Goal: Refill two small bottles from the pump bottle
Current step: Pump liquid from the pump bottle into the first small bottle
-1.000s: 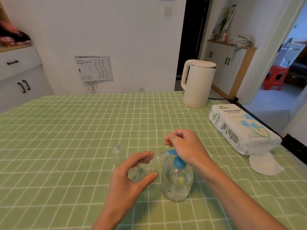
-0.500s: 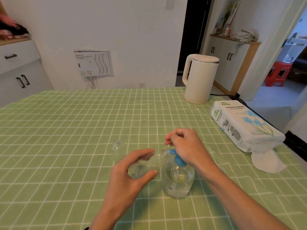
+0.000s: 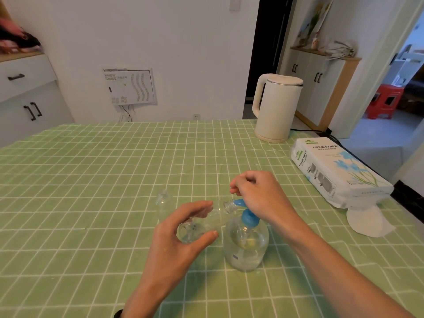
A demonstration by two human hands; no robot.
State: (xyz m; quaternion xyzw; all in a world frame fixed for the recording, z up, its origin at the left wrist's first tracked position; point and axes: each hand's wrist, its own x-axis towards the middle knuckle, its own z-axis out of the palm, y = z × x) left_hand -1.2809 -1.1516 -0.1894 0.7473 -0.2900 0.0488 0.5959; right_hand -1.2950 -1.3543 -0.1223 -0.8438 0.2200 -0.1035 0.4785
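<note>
Left hand [image 3: 174,239] fingers [image 3: 195,206] are clamping a tilted small clear bottle [image 3: 206,220], its mouth meeting the blue pump head [image 3: 239,202]. Right hand [image 3: 261,193] fingers are curling over that head; the pump bottle [image 3: 246,249] is standing on the green checked surface [image 3: 91,180].

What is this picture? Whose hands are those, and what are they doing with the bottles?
No machine here: these are a person's two hands, filmed by a camera worn on their head, looking down. The left hand holds a small bottle tipped sideways, its open mouth at the spout of the pump bottle. The right hand, fingers curled, sits on the blue pump top. A second small bottle stands behind on the green checked table. Farther right are a white kettle, a tissue pack and a loose tissue.
</note>
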